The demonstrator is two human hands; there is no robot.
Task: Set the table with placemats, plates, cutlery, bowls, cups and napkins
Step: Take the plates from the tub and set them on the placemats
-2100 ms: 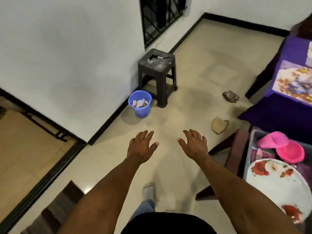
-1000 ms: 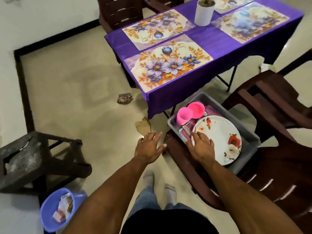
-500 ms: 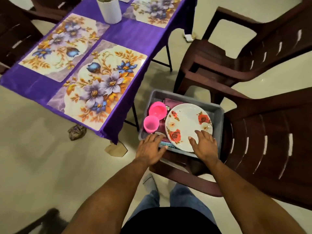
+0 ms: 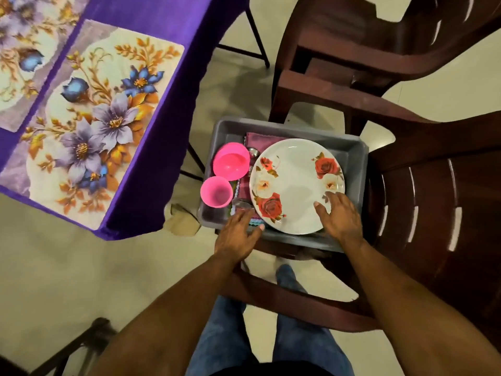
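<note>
Head view: plate (image 4: 294, 183) lies flat atop grey tub (image 4: 362, 164) on chair seat (image 4: 423, 213), table (image 4: 173, 39) w/ placemat (image 4: 89, 118) to the left. Right hand (image 4: 339, 215) rests on plate's near-right rim, fingers loosely spread, nothing gripped. Left hand (image 4: 237, 233) hovers at tub's near-left corner, fingers spread, empty; plate edge lies just right of it. Plate is round, no long axis. Right hand nearer. Vs. 0.5 s ago: camera closer, both hands approx. same positions.

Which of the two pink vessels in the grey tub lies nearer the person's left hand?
The smaller pink cup, at the tub's near-left corner, close to the left hand; the wider pink bowl sits behind it.
</note>
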